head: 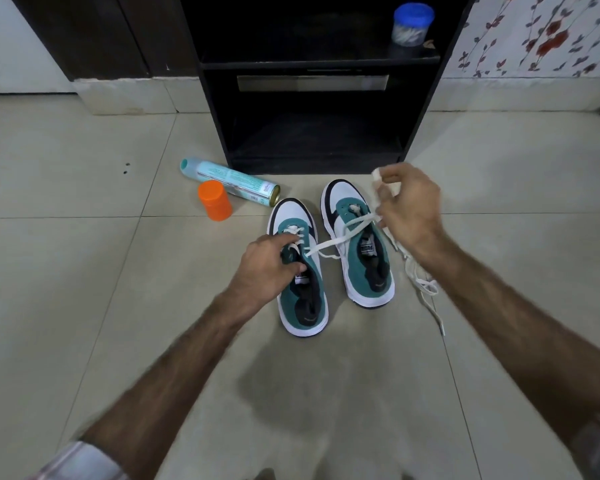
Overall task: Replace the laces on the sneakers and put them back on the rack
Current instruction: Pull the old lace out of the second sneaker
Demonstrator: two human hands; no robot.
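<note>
Two teal, white and navy sneakers stand side by side on the floor, toes toward the rack. My left hand (264,263) grips the tongue and eyelet area of the left sneaker (300,292). A white lace (340,239) runs taut from that sneaker's eyelets across the right sneaker (361,251) up to my right hand (407,206), which is closed on its end. A loose pile of white lace (426,289) lies on the floor right of the right sneaker.
A black shoe rack (312,98) stands just beyond the sneakers, with a blue-lidded jar (411,24) on its upper shelf. A teal spray can (229,181) lies on the tiles to the left, with an orange cap (214,200) beside it.
</note>
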